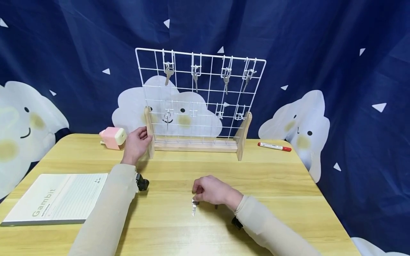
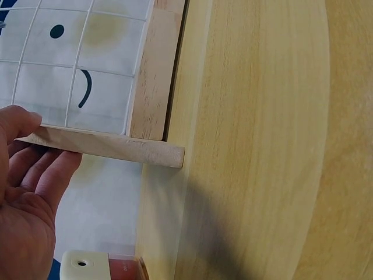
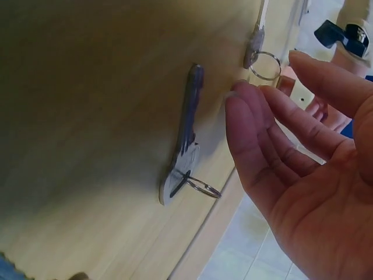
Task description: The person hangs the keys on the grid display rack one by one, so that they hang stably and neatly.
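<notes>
My left hand (image 1: 137, 142) grips the wooden side post (image 2: 111, 146) of a white wire grid rack (image 1: 208, 89), thumb on one face and fingers on the other. My right hand (image 1: 213, 192) is low over the table, thumb and fingers parted around the ring of a key (image 3: 254, 44) lying there. That key (image 1: 194, 208) pokes out past the fingertips in the head view. A second key (image 3: 183, 157) with a ring lies beside the hand in the right wrist view. Keys hang from the rack's top-row hooks, and another key (image 1: 167, 119) hangs at lower left.
Left of the rack stands a pink and cream pencil sharpener (image 1: 113, 138). A notebook (image 1: 57, 197) lies at the table's left, beside my left forearm. At the back right is a red and white marker (image 1: 274, 147). A dark blue curtain (image 1: 304, 42) hangs behind the table.
</notes>
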A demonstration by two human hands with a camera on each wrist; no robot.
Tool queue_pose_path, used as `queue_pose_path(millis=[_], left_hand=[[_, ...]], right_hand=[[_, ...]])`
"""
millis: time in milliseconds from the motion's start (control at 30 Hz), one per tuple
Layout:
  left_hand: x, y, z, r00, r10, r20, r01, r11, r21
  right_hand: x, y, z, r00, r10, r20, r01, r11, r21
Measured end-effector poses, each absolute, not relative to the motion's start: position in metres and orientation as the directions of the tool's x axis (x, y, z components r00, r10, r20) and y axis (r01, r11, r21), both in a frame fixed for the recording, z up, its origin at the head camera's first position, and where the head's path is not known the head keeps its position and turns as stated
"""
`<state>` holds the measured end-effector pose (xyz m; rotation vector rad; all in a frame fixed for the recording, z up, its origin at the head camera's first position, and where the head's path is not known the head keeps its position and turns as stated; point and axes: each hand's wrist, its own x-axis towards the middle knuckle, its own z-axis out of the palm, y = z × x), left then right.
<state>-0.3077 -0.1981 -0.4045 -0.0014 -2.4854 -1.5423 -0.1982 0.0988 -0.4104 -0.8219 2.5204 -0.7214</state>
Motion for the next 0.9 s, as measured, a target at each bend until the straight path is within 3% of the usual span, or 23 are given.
queue_pose_path(millis=[467,900], left_hand=[[-0.308,-0.197,-0.405,-0.973,-0.124,0.196,0.118,0.462,0.879],[-0.307,-0.197,-0.404,-0.974,-0.120,0.193,0.119,0.457,0.881]], right_hand=[[-0.198,0.096,-0.414,-0.748,-0.654,-0.113,-0.507,0.674,-0.537],[-0.206,0.106,-0.398,-0.741,-0.671,-0.027,-0.519,0.598,-0.610]])
